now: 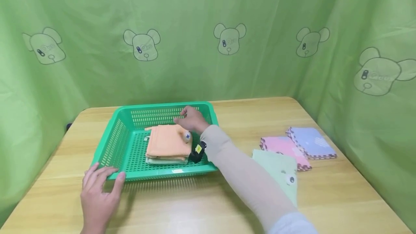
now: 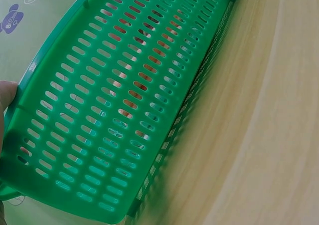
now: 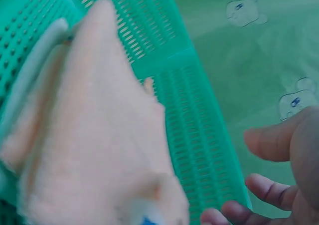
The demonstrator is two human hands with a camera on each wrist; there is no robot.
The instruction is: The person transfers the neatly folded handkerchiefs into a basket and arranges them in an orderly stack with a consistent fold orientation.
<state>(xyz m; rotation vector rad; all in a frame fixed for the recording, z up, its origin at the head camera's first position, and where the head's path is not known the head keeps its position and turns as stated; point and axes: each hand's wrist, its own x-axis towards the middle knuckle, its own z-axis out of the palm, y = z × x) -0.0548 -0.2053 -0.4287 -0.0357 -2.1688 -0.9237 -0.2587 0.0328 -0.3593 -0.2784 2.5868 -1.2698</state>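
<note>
A green plastic basket (image 1: 130,170) with slotted walls sits on the table. My left hand (image 1: 99,194) holds its near left corner, fingers over the rim and thumb by the front edge; in the left wrist view only bits of that hand show beside the basket wall (image 2: 75,135). Inside the basket lies a stack of folded cloths, with a peach towel (image 1: 169,140) on top and a pale green one (image 1: 166,160) beneath. Just beyond the stack is my right hand (image 1: 192,119), above the basket's back right part. Its thumb and fingers are apart and hold nothing in the right wrist view.
Right of the basket lie a pale green towel (image 1: 276,165) with an animal face, partly behind my right forearm, a pink cloth (image 1: 286,147) and a blue cloth (image 1: 312,142) with checked edges. Green curtains (image 1: 185,75) stand around the wooden table (image 1: 351,205).
</note>
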